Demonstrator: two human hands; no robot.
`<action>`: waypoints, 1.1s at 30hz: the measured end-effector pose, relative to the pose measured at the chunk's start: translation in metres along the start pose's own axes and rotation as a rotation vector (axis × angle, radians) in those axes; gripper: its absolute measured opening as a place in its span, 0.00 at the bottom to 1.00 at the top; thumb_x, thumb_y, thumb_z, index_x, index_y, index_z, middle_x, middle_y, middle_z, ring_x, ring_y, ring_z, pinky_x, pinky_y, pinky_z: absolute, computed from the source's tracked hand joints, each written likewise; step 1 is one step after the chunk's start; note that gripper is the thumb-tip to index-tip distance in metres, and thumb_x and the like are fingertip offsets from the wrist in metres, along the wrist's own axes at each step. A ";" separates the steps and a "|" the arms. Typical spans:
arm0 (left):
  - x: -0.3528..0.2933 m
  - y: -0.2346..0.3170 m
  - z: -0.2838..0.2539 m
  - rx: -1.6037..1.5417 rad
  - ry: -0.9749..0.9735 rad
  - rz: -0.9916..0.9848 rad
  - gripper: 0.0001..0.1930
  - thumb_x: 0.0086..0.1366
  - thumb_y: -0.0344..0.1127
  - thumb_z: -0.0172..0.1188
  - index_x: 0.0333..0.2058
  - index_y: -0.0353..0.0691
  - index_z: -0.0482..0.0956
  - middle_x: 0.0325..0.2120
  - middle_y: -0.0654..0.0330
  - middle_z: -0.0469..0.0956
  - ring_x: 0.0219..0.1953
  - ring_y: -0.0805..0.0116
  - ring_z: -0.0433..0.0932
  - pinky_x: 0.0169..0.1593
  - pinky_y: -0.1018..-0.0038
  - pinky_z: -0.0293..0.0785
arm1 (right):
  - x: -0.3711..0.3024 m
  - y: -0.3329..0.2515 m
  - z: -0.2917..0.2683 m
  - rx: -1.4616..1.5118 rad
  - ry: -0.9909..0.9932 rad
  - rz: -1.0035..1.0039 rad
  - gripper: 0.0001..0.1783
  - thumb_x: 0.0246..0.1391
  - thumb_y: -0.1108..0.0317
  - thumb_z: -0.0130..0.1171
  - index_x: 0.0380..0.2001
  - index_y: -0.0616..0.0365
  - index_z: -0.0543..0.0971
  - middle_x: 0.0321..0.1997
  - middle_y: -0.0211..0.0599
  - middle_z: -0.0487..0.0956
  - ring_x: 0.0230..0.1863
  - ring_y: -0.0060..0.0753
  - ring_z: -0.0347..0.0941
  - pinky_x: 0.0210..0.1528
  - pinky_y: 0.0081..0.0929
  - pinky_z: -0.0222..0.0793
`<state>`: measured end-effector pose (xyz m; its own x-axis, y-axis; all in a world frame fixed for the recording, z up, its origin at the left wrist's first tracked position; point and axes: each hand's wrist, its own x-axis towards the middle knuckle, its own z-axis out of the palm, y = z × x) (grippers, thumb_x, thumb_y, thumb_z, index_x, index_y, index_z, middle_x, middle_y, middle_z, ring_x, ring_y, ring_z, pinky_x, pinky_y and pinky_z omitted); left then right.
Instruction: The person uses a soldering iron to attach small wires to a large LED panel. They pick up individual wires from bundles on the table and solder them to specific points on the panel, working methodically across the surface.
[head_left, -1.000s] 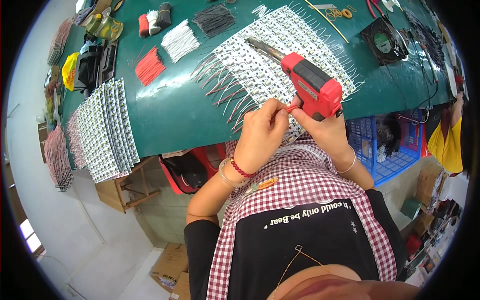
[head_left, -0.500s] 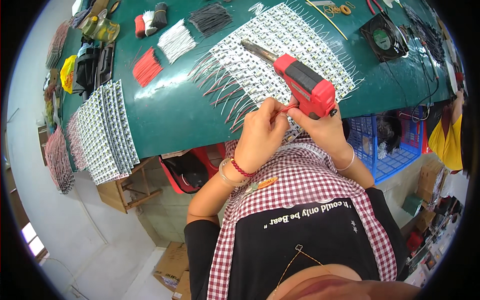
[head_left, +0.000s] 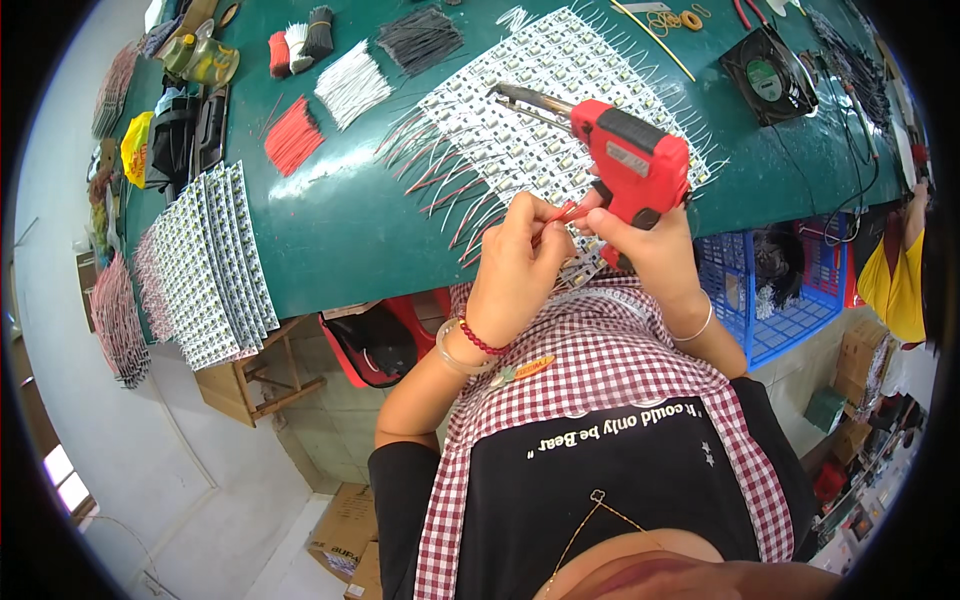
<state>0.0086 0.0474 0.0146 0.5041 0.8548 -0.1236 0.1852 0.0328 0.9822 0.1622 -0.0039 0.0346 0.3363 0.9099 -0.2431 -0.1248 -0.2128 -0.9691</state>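
The red wire [head_left: 562, 212] sits at the near edge of the green table [head_left: 340, 230], pinched in the fingertips of the left hand [head_left: 515, 265], which is closed on it. Its far end is hidden among the fingers, and what it touches there is hard to make out. The right hand [head_left: 650, 250] is wrapped around the grip of the red gun [head_left: 630, 165], whose metal tip points away over the LED strips [head_left: 540, 110] spread across the table. The grip is mostly covered by that hand.

Left of the strips lie red wires [head_left: 293, 137], white wires [head_left: 352, 85] and black wires [head_left: 420, 38]. A stack of strips [head_left: 205, 265] overhangs the table's left end. A black fan [head_left: 768, 75] stands to the right, with blue crates [head_left: 770, 290] below the table edge.
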 end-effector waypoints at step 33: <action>0.082 -0.007 -0.112 0.724 0.284 0.452 0.04 0.61 0.25 0.59 0.33 0.37 0.82 0.24 0.57 0.72 0.28 0.63 0.73 0.32 0.73 0.68 | 0.024 -0.043 -0.022 0.241 -0.080 -0.059 0.24 0.63 0.59 0.55 0.53 0.66 0.68 0.28 0.38 0.77 0.25 0.27 0.75 0.28 0.22 0.72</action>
<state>-0.0462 0.1754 0.0138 0.4482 0.8060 0.3866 0.5545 -0.5899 0.5869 0.1966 0.0192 0.0696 0.2755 0.9456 -0.1730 -0.3293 -0.0762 -0.9411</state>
